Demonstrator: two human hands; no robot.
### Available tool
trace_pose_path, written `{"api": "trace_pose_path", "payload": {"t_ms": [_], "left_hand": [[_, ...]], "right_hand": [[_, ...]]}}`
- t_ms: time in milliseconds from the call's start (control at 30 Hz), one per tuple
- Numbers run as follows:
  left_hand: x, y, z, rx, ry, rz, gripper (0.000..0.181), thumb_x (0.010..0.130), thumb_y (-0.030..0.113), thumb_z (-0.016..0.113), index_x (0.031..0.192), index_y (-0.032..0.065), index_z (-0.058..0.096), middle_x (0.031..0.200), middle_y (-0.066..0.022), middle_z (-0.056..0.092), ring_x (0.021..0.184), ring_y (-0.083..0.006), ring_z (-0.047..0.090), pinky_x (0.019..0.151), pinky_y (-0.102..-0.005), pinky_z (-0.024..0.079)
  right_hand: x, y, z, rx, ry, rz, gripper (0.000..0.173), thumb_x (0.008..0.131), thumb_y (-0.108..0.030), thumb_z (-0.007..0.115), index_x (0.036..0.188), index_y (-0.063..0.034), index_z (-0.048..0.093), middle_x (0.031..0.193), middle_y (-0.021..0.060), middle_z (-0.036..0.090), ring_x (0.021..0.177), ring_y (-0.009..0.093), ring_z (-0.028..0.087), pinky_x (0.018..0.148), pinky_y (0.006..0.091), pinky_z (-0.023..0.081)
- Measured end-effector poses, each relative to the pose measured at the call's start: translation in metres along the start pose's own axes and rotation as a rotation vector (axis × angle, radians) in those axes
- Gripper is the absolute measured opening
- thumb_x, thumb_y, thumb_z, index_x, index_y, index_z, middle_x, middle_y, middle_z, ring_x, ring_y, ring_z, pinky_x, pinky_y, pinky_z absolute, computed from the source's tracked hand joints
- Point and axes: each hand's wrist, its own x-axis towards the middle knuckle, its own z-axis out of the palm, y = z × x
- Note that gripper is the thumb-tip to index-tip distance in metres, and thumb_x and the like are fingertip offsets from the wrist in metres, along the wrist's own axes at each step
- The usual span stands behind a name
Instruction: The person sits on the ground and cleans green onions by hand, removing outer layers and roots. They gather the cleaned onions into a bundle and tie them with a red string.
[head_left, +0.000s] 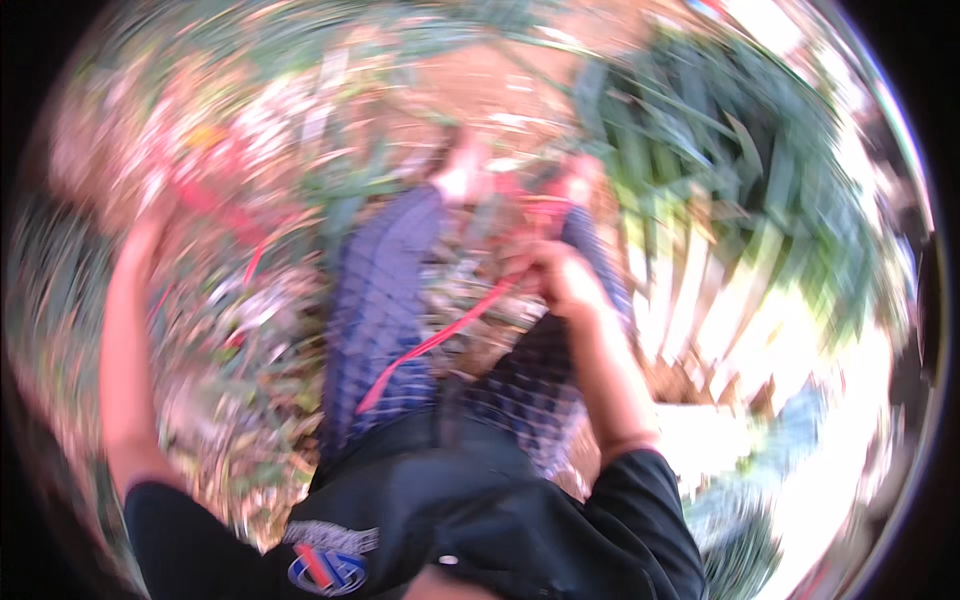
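My right hand (553, 271) is closed on a red plastic strip (442, 336), whose loose end trails down across my lap. More red, blurred and too smeared to tell what it is, shows between my shins just past that hand. Out to the left, my left arm reaches away, and my left hand (156, 202) is smeared by motion beside a blurred patch of red strips (225, 214). What its fingers do cannot be made out. To my right lies a large pile of leeks (697, 262), white shanks and roots towards me, green leaves pointing away.
Leaf scraps and trimmings (240, 390) litter the ground on the left and between my legs (382, 292). Bare brown soil (495, 79) shows ahead of my feet. More green leaves (742, 555) lie at the lower right, beside a brightly lit area.
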Motion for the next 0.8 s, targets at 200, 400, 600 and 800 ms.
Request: {"api": "trace_pose_path", "payload": {"t_ms": [200,400,600,800], "left_hand": [[0.024,-0.095,0.016,0.217,-0.345,-0.175,0.027,0.089,0.026,0.052,0.112,0.0132,0.053,0.080,0.0043,0.052,0.067,-0.0056,0.048,0.052,-0.0226,0.042],[0.034,-0.111,0.064,0.390,-0.298,-0.216,0.019,0.089,0.025,0.050,0.105,0.0142,0.052,0.076,0.0060,0.049,0.061,-0.0055,0.048,0.047,-0.0216,0.040],[0.075,-0.149,0.080,0.313,-0.486,-0.312,0.016,0.089,0.027,0.049,0.097,0.0136,0.052,0.071,0.0055,0.046,0.057,-0.0057,0.046,0.045,-0.0210,0.039],[0.042,-0.107,0.131,0.489,-0.600,-0.090,0.017,0.087,0.016,0.048,0.099,0.0052,0.054,0.076,0.0022,0.052,0.060,-0.0066,0.047,0.047,-0.0215,0.039]], "right_hand": [[-0.114,-0.015,-0.068,-0.316,-0.173,0.030,0.028,0.082,-0.017,0.056,0.104,0.0015,0.056,0.092,0.0105,0.064,0.079,0.018,0.063,0.064,0.0269,0.051],[-0.414,-0.071,-0.348,-0.069,1.564,-0.620,0.017,0.084,-0.015,0.048,0.093,-0.0007,0.054,0.067,0.0092,0.053,0.053,0.019,0.054,0.045,0.0326,0.049],[-0.493,0.040,-0.383,-0.201,1.603,-0.533,0.026,0.076,-0.017,0.054,0.097,-0.0023,0.060,0.076,0.0088,0.060,0.062,0.018,0.060,0.052,0.0344,0.052],[-0.271,0.117,-0.208,-0.131,1.154,-0.064,0.029,0.086,-0.017,0.055,0.112,-0.0038,0.054,0.108,0.0097,0.060,0.080,0.016,0.063,0.065,0.0270,0.052]]}}
